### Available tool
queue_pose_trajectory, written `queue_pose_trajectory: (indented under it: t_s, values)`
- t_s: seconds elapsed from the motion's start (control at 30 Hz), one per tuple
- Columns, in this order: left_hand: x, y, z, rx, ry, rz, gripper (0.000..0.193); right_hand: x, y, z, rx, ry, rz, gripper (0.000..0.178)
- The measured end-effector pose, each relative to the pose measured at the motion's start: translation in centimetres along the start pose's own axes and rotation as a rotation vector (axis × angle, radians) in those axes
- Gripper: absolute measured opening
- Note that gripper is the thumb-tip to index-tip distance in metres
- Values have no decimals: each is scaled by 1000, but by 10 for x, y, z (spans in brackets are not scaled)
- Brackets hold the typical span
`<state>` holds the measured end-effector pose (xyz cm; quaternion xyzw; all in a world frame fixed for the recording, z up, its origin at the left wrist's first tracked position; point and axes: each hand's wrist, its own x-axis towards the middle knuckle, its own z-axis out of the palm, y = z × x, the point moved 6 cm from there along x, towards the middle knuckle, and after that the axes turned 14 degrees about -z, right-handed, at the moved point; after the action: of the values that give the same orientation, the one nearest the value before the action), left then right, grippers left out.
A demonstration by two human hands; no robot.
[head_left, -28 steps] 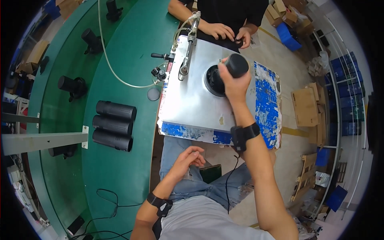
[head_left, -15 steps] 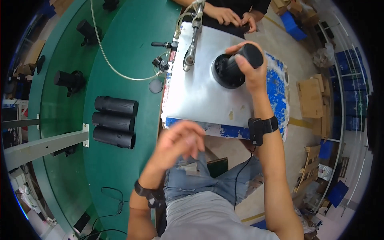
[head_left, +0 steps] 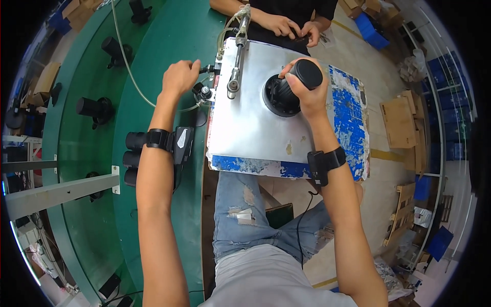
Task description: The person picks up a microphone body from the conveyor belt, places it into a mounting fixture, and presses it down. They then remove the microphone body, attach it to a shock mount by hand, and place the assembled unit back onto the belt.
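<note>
My right hand [head_left: 310, 91] is wrapped round the upper, cylindrical part of a black device [head_left: 309, 74]. Its round, ribbed base [head_left: 279, 102] rests on a bare metal plate [head_left: 250, 133], and the cylinder leans to the right. Out to the left, my left hand [head_left: 179, 78] is closed at the black lever handle [head_left: 206, 68] on the plate's left edge; the fingers partly hide the handle's end. Beside that handle, an air cylinder with a rod [head_left: 237, 64] stands over the plate, apart from the black device.
Black tubes [head_left: 134, 159] lie on the green table [head_left: 192, 220], partly under my left forearm. Several black devices [head_left: 95, 108] stand along the far-left strip. A clear hose [head_left: 132, 77] crosses to the fittings. Opposite me are another person's hands [head_left: 296, 30]. Cardboard boxes [head_left: 401, 130] stand at right.
My left hand has moved up and forward from above the near edge of the plate to the lever handle. My right hand keeps its hold on the black device.
</note>
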<state>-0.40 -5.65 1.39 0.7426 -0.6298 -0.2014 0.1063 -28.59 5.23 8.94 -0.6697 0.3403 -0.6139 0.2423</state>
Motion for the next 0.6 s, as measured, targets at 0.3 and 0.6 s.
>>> queue_pose_trajectory:
  t_s: [0.3,0.6]
  values:
    - [-42,-37,-5,-416,175,245,53,13,-20,-7,-117,77,-41,20]
    - [-309,52,-105,-555,384,612,62,19,-211,30,130,-242,-176,52]
